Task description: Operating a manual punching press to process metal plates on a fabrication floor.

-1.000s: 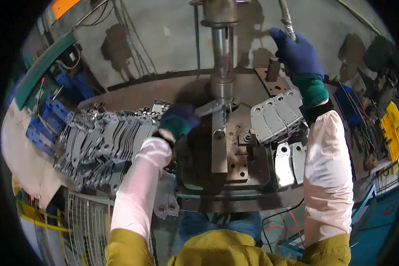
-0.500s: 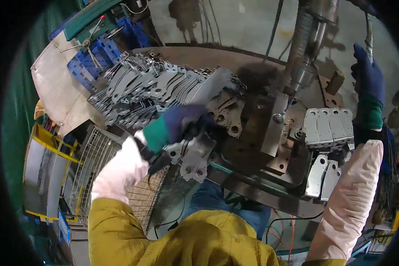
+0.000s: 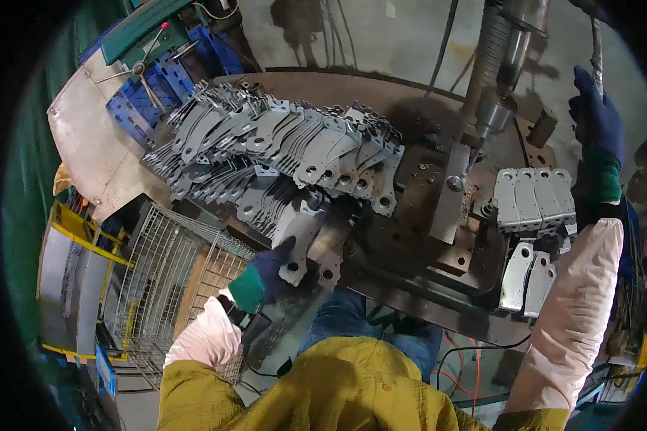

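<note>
At a grey plate [image 3: 302, 231], left fingers [image 3: 283, 253]

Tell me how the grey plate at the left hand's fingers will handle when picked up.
The plate is probably stiff, since it looks like metal. Being flat, it would likely slide rather than roll. Its smooth-looking face may be slippery.

A head-worn fisheye camera looks down, close above the wearer's mustard jacket [image 3: 352, 373] (wide, dark-rimmed), facing the workbench [image 3: 381, 95].

Metalworking workshop: drill press [image 3: 496, 111] above bench [image 3: 370, 93], stacked grey metal plates [image 3: 295, 147], wire basket [image 3: 154, 262] alongside, stained wall [image 3: 388, 47].
</note>
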Motion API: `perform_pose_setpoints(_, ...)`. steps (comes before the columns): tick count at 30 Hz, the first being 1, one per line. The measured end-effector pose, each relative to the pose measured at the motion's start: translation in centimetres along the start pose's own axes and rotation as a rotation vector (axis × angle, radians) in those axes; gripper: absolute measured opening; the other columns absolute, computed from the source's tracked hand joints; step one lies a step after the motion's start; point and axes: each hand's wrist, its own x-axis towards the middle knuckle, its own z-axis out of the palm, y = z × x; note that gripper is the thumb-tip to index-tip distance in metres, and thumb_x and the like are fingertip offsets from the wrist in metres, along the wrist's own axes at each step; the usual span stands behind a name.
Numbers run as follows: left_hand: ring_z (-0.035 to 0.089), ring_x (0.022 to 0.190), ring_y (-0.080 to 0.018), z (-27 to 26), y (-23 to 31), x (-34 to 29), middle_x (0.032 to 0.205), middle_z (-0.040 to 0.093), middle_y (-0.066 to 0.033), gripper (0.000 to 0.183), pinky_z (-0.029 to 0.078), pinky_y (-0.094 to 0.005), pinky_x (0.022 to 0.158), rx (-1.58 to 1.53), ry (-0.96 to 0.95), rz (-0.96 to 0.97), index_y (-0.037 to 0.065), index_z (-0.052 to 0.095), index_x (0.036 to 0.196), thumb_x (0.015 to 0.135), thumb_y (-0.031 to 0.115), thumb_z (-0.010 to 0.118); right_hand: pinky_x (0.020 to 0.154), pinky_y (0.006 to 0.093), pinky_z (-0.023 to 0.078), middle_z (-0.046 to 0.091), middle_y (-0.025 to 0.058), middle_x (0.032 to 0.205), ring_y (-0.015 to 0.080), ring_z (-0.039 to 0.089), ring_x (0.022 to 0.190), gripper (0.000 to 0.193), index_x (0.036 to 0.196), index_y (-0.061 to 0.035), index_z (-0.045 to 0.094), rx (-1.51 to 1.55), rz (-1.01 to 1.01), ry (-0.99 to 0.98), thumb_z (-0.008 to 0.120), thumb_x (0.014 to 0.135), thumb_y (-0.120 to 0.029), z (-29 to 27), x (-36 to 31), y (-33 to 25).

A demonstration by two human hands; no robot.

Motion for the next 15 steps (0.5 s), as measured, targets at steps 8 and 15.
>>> perform_pose_setpoints(8, 0.072, 0.098, -0.0284, 0.6, 1.2, 1.5, 0.11, 0.072, -0.0181, 0.068, 0.058, -0.0395, 0.082, 1.292, 0.146, 0.435, 0.001, 0.042, 0.15, 0.092, 0.019, 0.073, 0.076, 0.0263, 0.05, 0.065, 0.007, 0.111, 0.0149, 0.062, 0.094, 0.054, 0.135, -0.0051, 0.062, 0.006, -0.4, -0.172, 0.064, 0.097, -0.043, -4.9, -4.4, 0.6)
perform_pose_setpoints(15, 0.07, 0.1, -0.0237, 2.6, 5.3, -4.4, 0.116, 0.07, -0.0146, 0.047, 0.057, -0.0356, 0.086, 0.775, -0.001, 0.48, 0.003, 0.057, 0.133, 0.089, 0.005, 0.073, 0.089, 0.0287, 0.049, 0.067, 0.0079, 0.122, 0.016, 0.063, 0.101, 0.047, 0.139, -0.0008, 0.058, -0.117, -0.02, -0.35, 0.062, 0.1, -0.026, -9.5, -12.5, 8.4)
